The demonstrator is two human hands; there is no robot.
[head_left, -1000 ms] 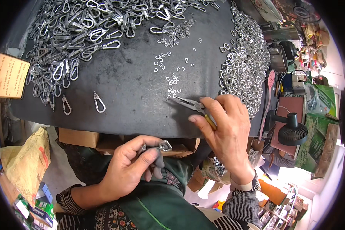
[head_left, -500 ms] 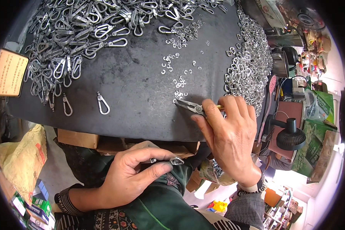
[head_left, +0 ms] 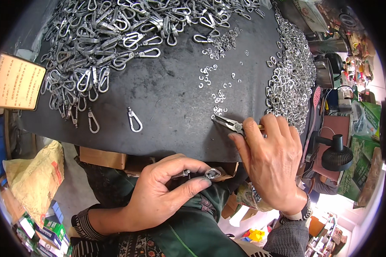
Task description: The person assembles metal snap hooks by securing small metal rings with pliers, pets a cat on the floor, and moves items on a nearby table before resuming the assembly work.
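Note:
My right hand (head_left: pixel 272 160) is wrapped round a pair of pliers (head_left: pixel 232 125), whose jaw tips touch the black tabletop beside a few small open C-shaped rings (head_left: pixel 218 99). In front of the table edge, my left hand (head_left: pixel 167 188) pinches a metal snap hook (head_left: pixel 212 173) between thumb and fingers. Only its shiny end and a small pin end show; the fingers hide the rest. Two loose snap hooks (head_left: pixel 134 120) (head_left: pixel 93 121) lie near the table's front edge. More of the C-shaped rings trail toward the back.
A large heap of snap hooks (head_left: pixel 111 38) covers the back left of the table. Many oval metal links (head_left: pixel 289 73) are piled along the right side. A lit phone (head_left: pixel 16 83) stands at the left edge. A small black fan (head_left: pixel 336 154) is at the right, a yellow sack (head_left: pixel 36 175) lower left.
The whole scene has shifted right and slightly down in the picture. Both hands keep their grips, and the plier tips stay among the small C-shaped rings.

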